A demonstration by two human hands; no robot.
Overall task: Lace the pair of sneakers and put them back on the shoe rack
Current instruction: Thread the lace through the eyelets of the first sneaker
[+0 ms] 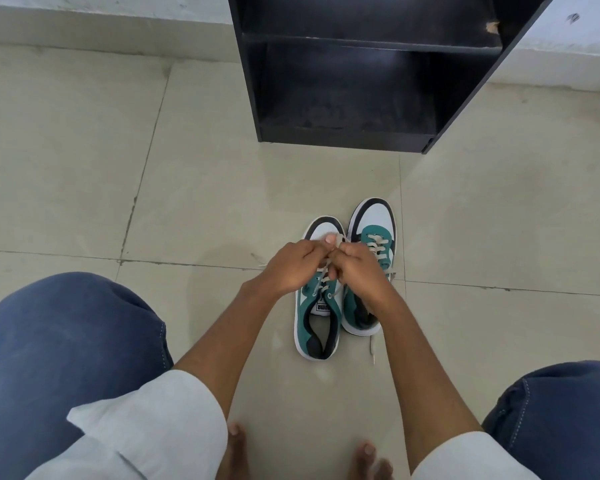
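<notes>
Sneakers (317, 306): light, soft lace (323, 273); I see left hand (291, 268) and right hand (359, 268) pinching it; rack (343, 136) at 12 o'clock.

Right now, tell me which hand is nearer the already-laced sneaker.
Right. The right hand overlaps the laced sneaker, covering part of it; the left hand sits over the other sneaker.

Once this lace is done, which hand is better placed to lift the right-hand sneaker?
Right, probably. The right hand sits directly over the green-and-white right-hand sneaker; the left hand would have to cross the left-hand sneaker.
</notes>
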